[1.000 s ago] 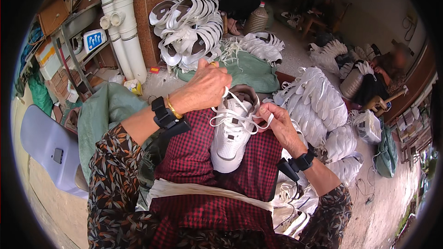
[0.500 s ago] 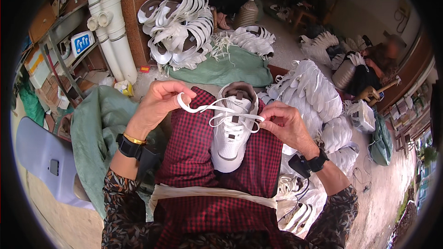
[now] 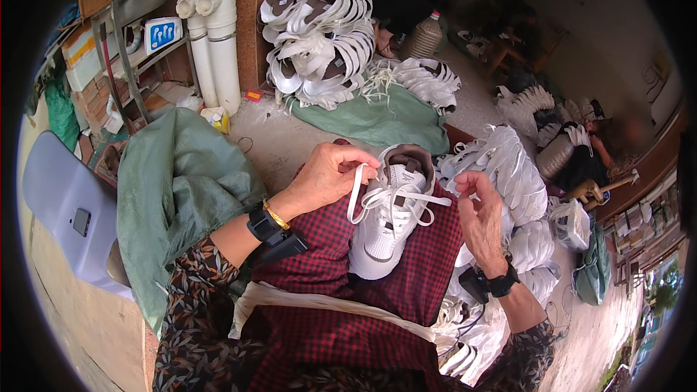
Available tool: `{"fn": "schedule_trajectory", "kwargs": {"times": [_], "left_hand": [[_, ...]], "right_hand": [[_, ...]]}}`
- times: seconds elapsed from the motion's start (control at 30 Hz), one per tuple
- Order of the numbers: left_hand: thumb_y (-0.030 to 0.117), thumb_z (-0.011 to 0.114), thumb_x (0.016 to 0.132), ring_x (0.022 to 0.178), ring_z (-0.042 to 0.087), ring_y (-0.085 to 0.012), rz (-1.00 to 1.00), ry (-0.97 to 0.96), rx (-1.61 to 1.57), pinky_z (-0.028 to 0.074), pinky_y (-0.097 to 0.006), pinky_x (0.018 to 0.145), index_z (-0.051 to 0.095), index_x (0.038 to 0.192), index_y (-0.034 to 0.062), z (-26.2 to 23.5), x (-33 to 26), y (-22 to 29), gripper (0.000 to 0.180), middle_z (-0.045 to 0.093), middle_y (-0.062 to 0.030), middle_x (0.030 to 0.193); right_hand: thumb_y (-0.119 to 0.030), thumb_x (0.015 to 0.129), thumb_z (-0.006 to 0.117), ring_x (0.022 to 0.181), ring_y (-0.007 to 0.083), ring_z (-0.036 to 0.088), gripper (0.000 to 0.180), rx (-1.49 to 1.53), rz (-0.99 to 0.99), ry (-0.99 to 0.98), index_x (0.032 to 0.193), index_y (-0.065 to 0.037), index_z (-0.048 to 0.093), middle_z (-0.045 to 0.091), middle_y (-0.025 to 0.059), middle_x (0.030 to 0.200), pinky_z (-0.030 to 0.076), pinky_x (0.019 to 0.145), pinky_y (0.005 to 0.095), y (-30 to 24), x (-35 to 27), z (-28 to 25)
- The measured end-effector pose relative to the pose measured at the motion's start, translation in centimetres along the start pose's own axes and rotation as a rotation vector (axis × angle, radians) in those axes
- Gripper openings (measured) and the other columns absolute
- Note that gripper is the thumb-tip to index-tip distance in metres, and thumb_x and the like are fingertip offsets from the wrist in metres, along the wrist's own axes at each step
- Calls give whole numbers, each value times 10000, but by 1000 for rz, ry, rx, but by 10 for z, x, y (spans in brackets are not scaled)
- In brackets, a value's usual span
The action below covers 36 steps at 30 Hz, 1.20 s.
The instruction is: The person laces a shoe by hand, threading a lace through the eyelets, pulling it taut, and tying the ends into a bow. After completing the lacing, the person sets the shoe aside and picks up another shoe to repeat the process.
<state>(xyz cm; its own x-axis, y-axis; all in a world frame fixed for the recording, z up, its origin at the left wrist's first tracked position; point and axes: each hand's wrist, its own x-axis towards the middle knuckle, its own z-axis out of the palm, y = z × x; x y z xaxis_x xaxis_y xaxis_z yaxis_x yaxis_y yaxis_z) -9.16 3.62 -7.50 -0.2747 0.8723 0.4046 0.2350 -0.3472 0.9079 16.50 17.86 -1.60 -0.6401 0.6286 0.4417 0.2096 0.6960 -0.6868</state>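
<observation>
Lacing looks to be the step in hand, as I read it from my station. White sneaker [image 3: 386, 226] lies on the red checked cloth [image 3: 428, 276] over the lap, toe toward six o'clock and heel opening toward twelve. Left hand [image 3: 324, 178] sits at nine o'clock of the shoe, thumb and forefinger pinched shut on one end of the white lace [image 3: 357, 187], which loops down beside the tongue. Right hand [image 3: 481, 212] is at three o'clock of the shoe, fingers curled narrow; the other lace end runs across toward it, but I cannot tell whether the fingertips truly grip it or only touch it.

Several crossings already show over the tongue, so I judge the lacing well along, near the top eyelets. The next move, in my estimate, calls for even tension on both ends while the shoe stays steady on the cloth, and a careful aim at the small eyelet.

Stacks of white shoe uppers [image 3: 319, 36] lie at twelve o'clock, a green sack [image 3: 178, 181] at nine.
</observation>
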Motion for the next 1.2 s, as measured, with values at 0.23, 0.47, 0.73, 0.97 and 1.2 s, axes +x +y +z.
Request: {"fn": "schedule_trajectory", "kwargs": {"times": [0.23,0.47,0.73,0.97,1.2], "left_hand": [[49,722,925,745,677,-86,30,91,237,549,-253,677,732,1041,-16,16,-2,9,133,730,-53,865],[46,726,907,700,655,-78,119,154,266,534,-254,630,726,1006,-1,23,-2,1,110,729,-50,868],[41,709,859,796,659,-337,466,115,794,535,-405,756,626,1039,17,38,0,8,200,664,-143,849],[40,717,923,741,672,-74,-183,-42,205,546,-259,653,674,994,-40,4,10,21,115,718,-54,815],[6,689,941,770,647,-48,-28,20,196,540,-241,657,661,974,-33,22,7,-3,59,678,-10,817]], "right_hand": [[95,762,584,926,285,689,338,-174,-316,-331,1082,-5,628,702,138,920,559,747,403,-31,45,34],[86,755,633,907,326,665,350,-189,-261,-465,1099,25,607,685,157,902,546,794,436,-23,60,43],[111,767,640,830,331,660,368,-256,-355,-119,1112,9,564,642,173,952,557,739,412,-27,66,45],[74,746,706,799,194,683,362,-12,-95,-424,1087,1,611,720,96,916,566,742,334,-18,56,59],[64,757,720,770,155,662,264,43,-81,-377,999,8,631,716,73,906,565,735,317,-15,57,69]]}}
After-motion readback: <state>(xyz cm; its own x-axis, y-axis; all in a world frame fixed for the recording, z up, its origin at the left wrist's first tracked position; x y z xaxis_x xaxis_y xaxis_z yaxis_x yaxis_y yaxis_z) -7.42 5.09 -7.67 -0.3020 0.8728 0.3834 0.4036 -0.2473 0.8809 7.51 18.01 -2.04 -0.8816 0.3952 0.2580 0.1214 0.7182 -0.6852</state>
